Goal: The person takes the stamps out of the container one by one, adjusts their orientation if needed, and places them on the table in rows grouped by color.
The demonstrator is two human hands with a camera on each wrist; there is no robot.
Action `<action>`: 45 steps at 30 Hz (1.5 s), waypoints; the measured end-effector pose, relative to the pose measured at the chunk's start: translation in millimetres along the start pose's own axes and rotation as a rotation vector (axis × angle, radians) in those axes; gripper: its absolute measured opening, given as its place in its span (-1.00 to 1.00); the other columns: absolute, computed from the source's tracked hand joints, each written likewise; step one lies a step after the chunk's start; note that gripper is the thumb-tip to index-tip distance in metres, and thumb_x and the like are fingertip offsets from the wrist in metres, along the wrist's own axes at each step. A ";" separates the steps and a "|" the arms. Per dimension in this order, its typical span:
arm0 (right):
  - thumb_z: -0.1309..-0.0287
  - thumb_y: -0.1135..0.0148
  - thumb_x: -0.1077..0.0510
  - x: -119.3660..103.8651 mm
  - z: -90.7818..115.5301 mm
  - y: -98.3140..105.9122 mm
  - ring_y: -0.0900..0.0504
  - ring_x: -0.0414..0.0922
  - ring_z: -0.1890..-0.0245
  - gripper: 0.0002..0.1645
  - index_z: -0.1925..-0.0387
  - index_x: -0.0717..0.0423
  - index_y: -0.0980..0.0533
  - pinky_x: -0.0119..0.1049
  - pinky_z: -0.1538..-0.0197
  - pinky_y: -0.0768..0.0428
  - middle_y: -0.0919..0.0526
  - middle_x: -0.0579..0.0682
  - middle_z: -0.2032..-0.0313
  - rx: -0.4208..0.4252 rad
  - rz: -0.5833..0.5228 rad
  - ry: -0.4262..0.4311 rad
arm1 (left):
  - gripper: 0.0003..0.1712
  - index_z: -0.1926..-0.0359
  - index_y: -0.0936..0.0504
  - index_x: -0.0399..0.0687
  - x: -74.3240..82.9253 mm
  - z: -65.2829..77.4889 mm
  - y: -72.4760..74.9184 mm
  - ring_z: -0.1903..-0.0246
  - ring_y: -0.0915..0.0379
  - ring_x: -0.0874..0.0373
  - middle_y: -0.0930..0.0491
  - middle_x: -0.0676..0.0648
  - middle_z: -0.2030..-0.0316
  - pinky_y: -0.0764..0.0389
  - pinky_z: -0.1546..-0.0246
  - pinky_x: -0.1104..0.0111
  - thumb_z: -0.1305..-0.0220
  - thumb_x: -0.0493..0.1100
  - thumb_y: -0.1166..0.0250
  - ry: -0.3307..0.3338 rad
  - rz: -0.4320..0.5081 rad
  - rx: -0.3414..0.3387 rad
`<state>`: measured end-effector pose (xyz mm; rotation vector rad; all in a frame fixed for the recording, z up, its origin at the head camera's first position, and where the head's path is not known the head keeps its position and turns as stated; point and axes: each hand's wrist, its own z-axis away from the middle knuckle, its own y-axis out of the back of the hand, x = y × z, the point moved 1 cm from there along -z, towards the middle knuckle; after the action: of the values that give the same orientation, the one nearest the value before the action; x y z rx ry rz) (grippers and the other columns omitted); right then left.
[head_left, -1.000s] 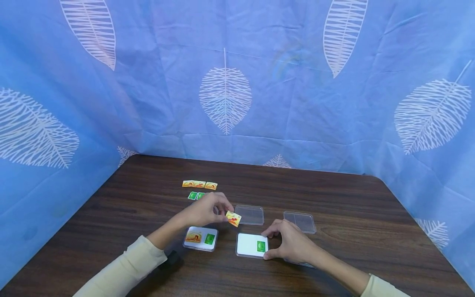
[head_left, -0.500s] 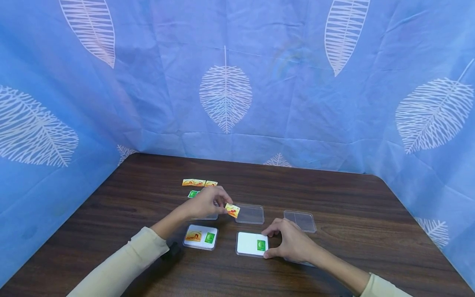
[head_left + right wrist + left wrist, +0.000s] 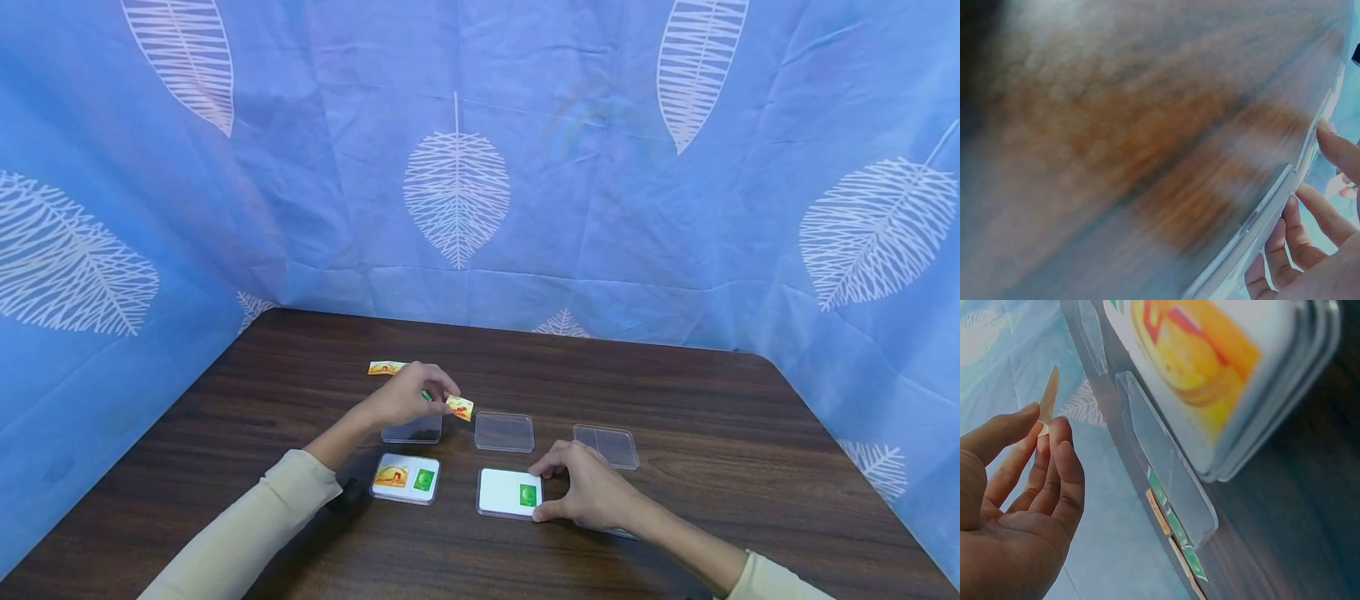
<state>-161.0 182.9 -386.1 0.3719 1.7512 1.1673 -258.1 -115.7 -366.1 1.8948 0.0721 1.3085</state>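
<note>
My left hand (image 3: 408,393) pinches a small yellow-and-orange stamp-like picture (image 3: 460,407) between thumb and fingertips, above the table near the clear lids. In the left wrist view this picture (image 3: 1049,397) appears nearly edge-on. My right hand (image 3: 581,487) grips the right side of the middle clear plastic case (image 3: 495,512), thumb at the near corner and index finger at the far one. White backing (image 3: 498,487) fills that case, with a green stamp-like picture (image 3: 528,495) on its right. The left case (image 3: 403,499) bears an orange picture (image 3: 392,476) and a green one (image 3: 423,480).
Three clear lids lie behind the cases: left (image 3: 412,433), middle (image 3: 504,432) and right (image 3: 609,448). Yellow pictures (image 3: 381,367) lie at the back left, partly behind my left hand; green ones (image 3: 1175,526) show in the left wrist view. Another case (image 3: 618,532) is mostly hidden under my right hand.
My left hand has moved away from me and slightly left with the yellow picture, from near the middle case toward the left lid. The right hand has stayed at the middle case.
</note>
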 end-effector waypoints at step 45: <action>0.13 -0.72 -0.08 -0.8 -0.8 0.5 -0.51 -0.22 0.23 -0.44 0.09 0.09 -0.75 -0.25 0.14 -0.45 -0.60 -0.26 0.26 0.006 0.010 0.006 | -0.77 0.06 -0.75 -0.29 -5.2 -17.2 4.0 0.25 -0.60 0.10 -0.61 -0.17 0.06 -0.66 0.28 0.31 -0.25 -0.45 -0.42 0.104 -0.001 0.093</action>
<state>-161.5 182.2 -385.1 0.3816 1.7600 1.1723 -275.8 -110.8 -365.2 1.9026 0.1903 1.4249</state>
